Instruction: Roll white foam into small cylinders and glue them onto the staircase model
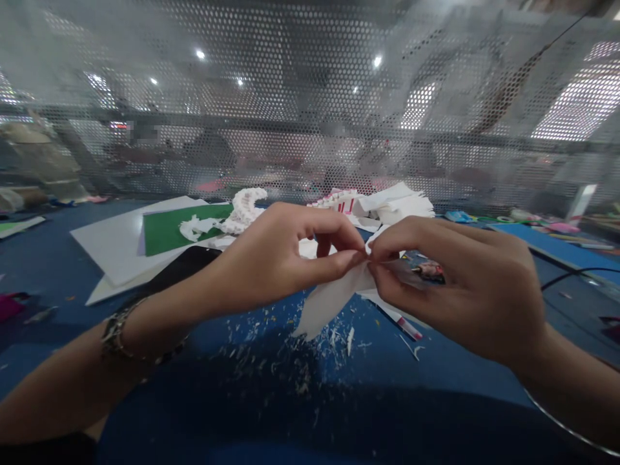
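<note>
Head view. Both hands meet at frame centre, above a blue tabletop (242, 413).

- Left hand (285, 258): thumb and forefinger pinched closed on the upper end of a white paper piece (329, 303); the other fingers are curled in. Beaded bracelet (119, 336) at the wrist.
- Right hand (455, 284): also closed in a thumb-and-forefinger pinch on the same upper end. Its fingertips touch the left hand's, so neither hand is nearer the paper than the other.
- Paper lies directly between and below the two pinches. Its long axis slants down and toward the left-hand side. The lower end is just above the table; I cannot tell whether it touches.
- Small white scraps (300, 368) are scattered on the table under and around that lower end.
- Beyond the hands, well apart: a green sheet (169, 229) lies on larger white sheets (111, 245), with a curled white paper chain (245, 206) at its far corner. A heap of cut white paper (397, 203) sits behind the right hand.
- Black cable (576, 274) at right. Perforated screen (310, 97) closes off the far edge of the table.
</note>
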### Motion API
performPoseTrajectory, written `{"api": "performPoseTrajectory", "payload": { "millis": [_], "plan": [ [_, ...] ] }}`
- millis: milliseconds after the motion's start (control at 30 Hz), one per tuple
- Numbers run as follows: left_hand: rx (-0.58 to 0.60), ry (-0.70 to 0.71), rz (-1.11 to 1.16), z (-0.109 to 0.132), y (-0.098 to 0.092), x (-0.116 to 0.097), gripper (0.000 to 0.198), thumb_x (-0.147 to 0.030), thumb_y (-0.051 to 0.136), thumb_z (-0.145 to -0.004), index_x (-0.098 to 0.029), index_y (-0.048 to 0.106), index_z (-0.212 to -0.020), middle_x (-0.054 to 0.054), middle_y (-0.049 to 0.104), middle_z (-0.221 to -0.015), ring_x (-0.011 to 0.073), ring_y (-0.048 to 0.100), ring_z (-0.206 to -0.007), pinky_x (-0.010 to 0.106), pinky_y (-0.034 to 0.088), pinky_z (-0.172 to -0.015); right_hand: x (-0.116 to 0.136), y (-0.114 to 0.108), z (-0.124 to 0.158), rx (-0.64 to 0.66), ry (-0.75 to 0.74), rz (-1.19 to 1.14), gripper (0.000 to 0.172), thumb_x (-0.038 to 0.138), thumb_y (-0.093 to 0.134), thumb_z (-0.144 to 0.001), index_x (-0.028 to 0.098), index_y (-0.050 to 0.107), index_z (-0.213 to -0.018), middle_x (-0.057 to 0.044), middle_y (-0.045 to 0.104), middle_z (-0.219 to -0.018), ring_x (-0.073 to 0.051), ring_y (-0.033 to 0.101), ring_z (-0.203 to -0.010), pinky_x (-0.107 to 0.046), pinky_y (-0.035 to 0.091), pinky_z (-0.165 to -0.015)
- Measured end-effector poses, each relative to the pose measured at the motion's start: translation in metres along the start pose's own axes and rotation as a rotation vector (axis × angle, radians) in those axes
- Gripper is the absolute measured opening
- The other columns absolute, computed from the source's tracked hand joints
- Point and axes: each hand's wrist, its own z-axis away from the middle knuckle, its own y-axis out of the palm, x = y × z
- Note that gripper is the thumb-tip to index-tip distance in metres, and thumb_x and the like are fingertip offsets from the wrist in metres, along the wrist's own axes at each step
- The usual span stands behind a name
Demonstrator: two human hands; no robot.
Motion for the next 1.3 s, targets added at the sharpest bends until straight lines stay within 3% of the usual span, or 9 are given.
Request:
{"api": "performPoseTrajectory", "payload": {
  "millis": [233,367,567,733,967,1167,1300],
  "plan": [
    [-0.018,0.051,-0.063,0.002,0.002,0.000,0.008,-0.016,0.053,-0.077,-0.017,0.060,-0.074,-0.004,0.061,-0.066,0.0069,0.054,-0.057,0.017,0.041,-0.054,0.000,-0.001,0.000,0.022,0.033,-0.037,0.011,0.006,0.056,-0.065,0.016,0.054,-0.063,0.006,0.056,-0.057,-0.002,0.047,-0.050,-0.013,0.040,-0.051],
    [-0.040,0.112,-0.128,0.002,0.004,0.000,0.006,-0.023,0.060,-0.073,-0.017,0.060,-0.075,-0.002,0.062,-0.068,0.0092,0.054,-0.060,0.020,0.042,-0.055,0.001,0.000,0.001,-0.002,0.066,-0.025,0.010,0.007,0.057,-0.066,0.016,0.054,-0.064,0.006,0.055,-0.055,-0.002,0.048,-0.048,-0.013,0.039,-0.048],
    [-0.107,0.201,-0.213,0.001,0.004,0.001,0.001,-0.017,0.059,-0.074,-0.017,0.058,-0.074,-0.001,0.062,-0.073,0.0109,0.056,-0.070,0.022,0.042,-0.065,0.000,-0.002,0.001,-0.032,0.088,-0.034,0.011,0.010,0.062,-0.066,0.018,0.056,-0.069,0.006,0.060,-0.059,-0.002,0.048,-0.047,-0.013,0.041,-0.048],
    [-0.074,0.205,-0.147,0.000,-0.003,0.002,0.003,-0.016,0.060,-0.074,-0.017,0.060,-0.076,0.001,0.058,-0.085,0.0109,0.054,-0.080,0.021,0.042,-0.071,0.002,-0.006,-0.002,-0.012,0.114,-0.129,0.008,0.010,0.062,-0.069,0.018,0.058,-0.069,0.006,0.060,-0.056,-0.002,0.048,-0.045,-0.012,0.039,-0.045],
    [-0.016,0.229,-0.031,-0.001,-0.009,0.007,0.003,-0.019,0.062,-0.073,-0.018,0.061,-0.076,0.001,0.056,-0.083,0.0111,0.053,-0.078,0.021,0.044,-0.069,-0.001,-0.006,0.000,0.084,0.173,-0.338,0.006,0.017,0.059,-0.073,0.017,0.057,-0.068,0.004,0.061,-0.063,-0.005,0.055,-0.057,-0.016,0.042,-0.049],
    [0.104,0.283,0.171,-0.005,-0.011,0.017,0.003,-0.017,0.060,-0.074,-0.019,0.062,-0.076,0.002,0.053,-0.082,0.0127,0.052,-0.082,0.022,0.044,-0.069,-0.001,-0.003,0.000,0.116,0.146,-0.555,0.006,0.014,0.060,-0.073,0.017,0.056,-0.071,0.003,0.060,-0.066,-0.006,0.055,-0.060,-0.018,0.044,-0.055],
    [0.106,0.310,0.271,-0.007,-0.007,0.024,0.003,-0.016,0.060,-0.074,-0.019,0.060,-0.075,0.002,0.053,-0.080,0.0126,0.053,-0.078,0.023,0.045,-0.068,-0.001,0.001,0.000,0.079,0.099,-0.568,0.006,0.014,0.058,-0.074,0.017,0.055,-0.070,0.002,0.060,-0.066,-0.007,0.055,-0.061,-0.019,0.045,-0.056]
  ]
}}
